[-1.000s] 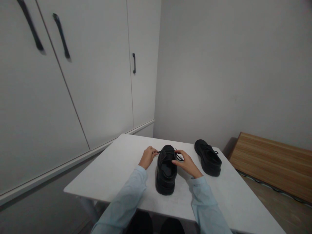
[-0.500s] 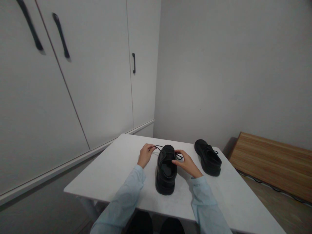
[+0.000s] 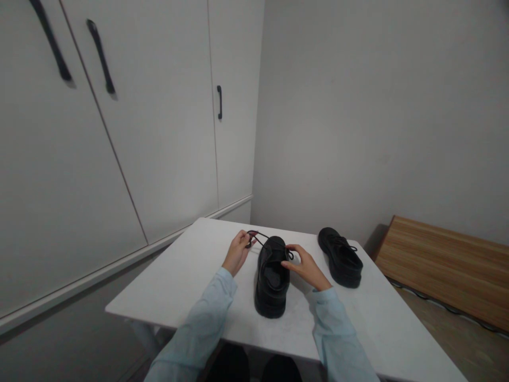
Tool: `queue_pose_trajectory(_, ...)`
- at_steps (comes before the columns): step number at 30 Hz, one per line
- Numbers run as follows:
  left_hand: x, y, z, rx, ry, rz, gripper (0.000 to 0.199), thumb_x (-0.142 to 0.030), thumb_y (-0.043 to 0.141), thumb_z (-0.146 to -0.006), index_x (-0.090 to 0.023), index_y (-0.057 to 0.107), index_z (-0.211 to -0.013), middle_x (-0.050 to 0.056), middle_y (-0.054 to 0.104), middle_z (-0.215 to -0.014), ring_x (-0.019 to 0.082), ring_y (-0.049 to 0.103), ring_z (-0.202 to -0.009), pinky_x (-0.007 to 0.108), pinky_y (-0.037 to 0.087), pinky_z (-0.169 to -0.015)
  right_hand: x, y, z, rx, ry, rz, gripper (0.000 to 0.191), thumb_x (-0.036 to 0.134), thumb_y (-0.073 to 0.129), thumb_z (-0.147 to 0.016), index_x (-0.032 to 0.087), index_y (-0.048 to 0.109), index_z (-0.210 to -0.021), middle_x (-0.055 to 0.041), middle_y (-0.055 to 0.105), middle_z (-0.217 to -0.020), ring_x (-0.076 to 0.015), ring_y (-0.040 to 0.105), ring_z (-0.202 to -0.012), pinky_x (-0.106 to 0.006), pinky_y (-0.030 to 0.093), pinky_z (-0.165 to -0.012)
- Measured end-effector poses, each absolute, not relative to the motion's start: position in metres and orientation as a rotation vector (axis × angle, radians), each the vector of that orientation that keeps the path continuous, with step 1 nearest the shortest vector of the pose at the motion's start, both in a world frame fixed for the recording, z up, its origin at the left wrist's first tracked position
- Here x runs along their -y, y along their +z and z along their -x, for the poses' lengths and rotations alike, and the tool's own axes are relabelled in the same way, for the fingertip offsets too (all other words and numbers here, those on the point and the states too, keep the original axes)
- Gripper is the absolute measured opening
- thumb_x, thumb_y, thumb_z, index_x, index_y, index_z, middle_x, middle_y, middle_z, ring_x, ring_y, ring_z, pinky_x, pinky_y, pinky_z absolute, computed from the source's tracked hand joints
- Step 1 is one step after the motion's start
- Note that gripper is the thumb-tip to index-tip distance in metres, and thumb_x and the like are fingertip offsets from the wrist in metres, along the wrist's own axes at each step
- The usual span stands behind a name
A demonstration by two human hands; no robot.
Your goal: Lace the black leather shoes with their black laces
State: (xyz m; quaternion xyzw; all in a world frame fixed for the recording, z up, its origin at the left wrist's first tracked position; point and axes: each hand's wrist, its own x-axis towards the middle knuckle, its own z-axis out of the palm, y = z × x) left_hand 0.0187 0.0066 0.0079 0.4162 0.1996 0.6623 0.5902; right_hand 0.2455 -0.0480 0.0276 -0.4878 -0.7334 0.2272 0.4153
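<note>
A black lace-up shoe (image 3: 271, 300) stands on the white table with its heel toward me and its toe pointing away. To its left, my left hand (image 3: 237, 253) is closed on a black shoelace (image 3: 263, 234), which stretches from the fingers to the front of the shoe. My right hand (image 3: 305, 266) grips the right side of the shoe's opening, thumb at the inner edge and index finger farther forward. A small loop of lace shows beside those right fingertips. The second black shoe (image 3: 341, 260) sits apart on the right, its laces on top.
The white table (image 3: 178, 281) extends around both shoes. Behind it on the left are white cabinet doors (image 3: 170, 132) with black handles, and a grey wall (image 3: 377, 132) rises at the back. A wood-grained board (image 3: 445, 265) stands right of the table.
My left hand has shifted slightly up and the lace is now bunched in a loop at its fingers. The lace loop beside my right hand looks smaller. Both shoes stay in place.
</note>
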Motion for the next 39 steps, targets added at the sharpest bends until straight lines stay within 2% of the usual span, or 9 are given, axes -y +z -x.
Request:
queue_pose_trajectory(13, -0.005, 0.015, -0.015, -0.19, 1.502, -0.64, 0.012, -0.022, 0.06, -0.083, -0.01, 0.063, -0.085, 0.015, 0.065, -0.109, 0.029, 0.059, -0.109, 0.048, 0.04, -0.1, 0.046, 0.024, -0.247, 1.86, 0.57, 1.193, 0.046, 0.041, 0.069, -0.07, 0.02, 0.056, -0.109, -0.0105, 0.061, -0.112, -0.0256, 0.056, -0.107, -0.043, 0.042, -0.096)
queue_pose_trajectory(16, -0.006, 0.016, -0.013, -0.218, 1.524, -0.53, 0.011, -0.02, 0.057, -0.084, -0.012, 0.062, -0.078, 0.011, 0.068, -0.098, 0.027, 0.06, -0.106, 0.05, 0.042, -0.098, 0.045, 0.023, -0.248, 1.865, 0.533, 1.177, 0.046, 0.042, 0.069, -0.07, 0.02, 0.056, -0.108, -0.0096, 0.06, -0.112, -0.0257, 0.055, -0.107, -0.043, 0.041, -0.096)
queue_pose_trajectory(19, -0.006, 0.018, -0.011, -0.284, 1.56, -0.452, 0.013, -0.019, 0.053, -0.086, -0.015, 0.059, -0.075, 0.005, 0.066, -0.078, 0.02, 0.064, -0.088, 0.049, 0.045, -0.096, 0.045, 0.023, -0.248, 1.874, 0.532, 1.176, 0.048, 0.042, 0.068, -0.07, 0.02, 0.054, -0.11, -0.0094, 0.059, -0.114, -0.0256, 0.054, -0.109, -0.042, 0.04, -0.097)
queue_pose_trajectory(23, -0.003, 0.021, -0.011, -0.38, 1.58, -0.639, 0.019, -0.029, 0.055, -0.086, -0.017, 0.05, -0.071, -0.001, 0.054, -0.068, 0.008, 0.051, -0.055, 0.033, 0.052, -0.074, 0.046, 0.024, -0.248, 1.873, 0.563, 1.19, 0.049, 0.043, 0.068, -0.07, 0.021, 0.054, -0.112, -0.0098, 0.059, -0.116, -0.026, 0.053, -0.11, -0.043, 0.04, -0.098)
queue_pose_trajectory(26, 0.001, 0.021, -0.014, -0.522, 1.544, -0.91, 0.031, -0.042, 0.058, -0.082, -0.019, 0.041, -0.07, -0.003, 0.048, -0.068, 0.005, 0.038, -0.047, 0.02, 0.039, -0.048, 0.046, 0.024, -0.248, 1.867, 0.575, 1.19, 0.05, 0.042, 0.068, -0.07, 0.021, 0.053, -0.113, -0.0097, 0.059, -0.116, -0.026, 0.054, -0.11, -0.043, 0.04, -0.098)
queue_pose_trajectory(28, 0.002, 0.02, -0.016, -0.627, 1.496, -1.091, 0.034, -0.048, 0.056, -0.081, -0.02, 0.04, -0.072, -0.004, 0.046, -0.067, 0.005, 0.034, -0.045, 0.019, 0.03, -0.043, 0.046, 0.024, -0.248, 1.863, 0.574, 1.19, 0.05, 0.042, 0.068, -0.07, 0.021, 0.054, -0.113, -0.0097, 0.059, -0.116, -0.026, 0.054, -0.11, -0.043, 0.04, -0.097)
queue_pose_trajectory(31, 0.003, 0.017, -0.019, -0.826, 1.442, -1.414, 0.03, -0.047, 0.057, -0.079, -0.019, 0.049, -0.076, -0.003, 0.049, -0.068, 0.008, 0.041, -0.052, 0.021, 0.035, -0.051, 0.045, 0.023, -0.247, 1.866, 0.571, 1.195, 0.051, 0.042, 0.068, -0.07, 0.02, 0.054, -0.113, -0.0103, 0.059, -0.116, -0.0256, 0.054, -0.11, -0.042, 0.04, -0.097)
queue_pose_trajectory(35, 0.003, 0.01, -0.02, -1.014, 1.369, -1.828, 0.023, -0.035, 0.065, -0.074, -0.02, 0.062, -0.091, 0.002, 0.061, -0.086, 0.018, 0.055, -0.081, 0.029, 0.041, -0.077, 0.044, 0.023, -0.246, 1.874, 0.563, 1.192, 0.05, 0.042, 0.068, -0.07, 0.02, 0.053, -0.113, -0.0097, 0.059, -0.116, -0.0247, 0.054, -0.11, -0.042, 0.04, -0.098)
queue_pose_trajectory(39, 0.001, 0.003, -0.02, -1.087, 1.275, -2.055, 0.014, -0.028, 0.063, -0.077, -0.022, 0.067, -0.088, 0.005, 0.06, -0.084, 0.021, 0.057, -0.084, 0.032, 0.041, -0.08, 0.044, 0.023, -0.246, 1.882, 0.541, 1.197, 0.051, 0.043, 0.068, -0.071, 0.019, 0.053, -0.114, -0.0098, 0.058, -0.117, -0.0246, 0.053, -0.112, -0.041, 0.038, -0.099)
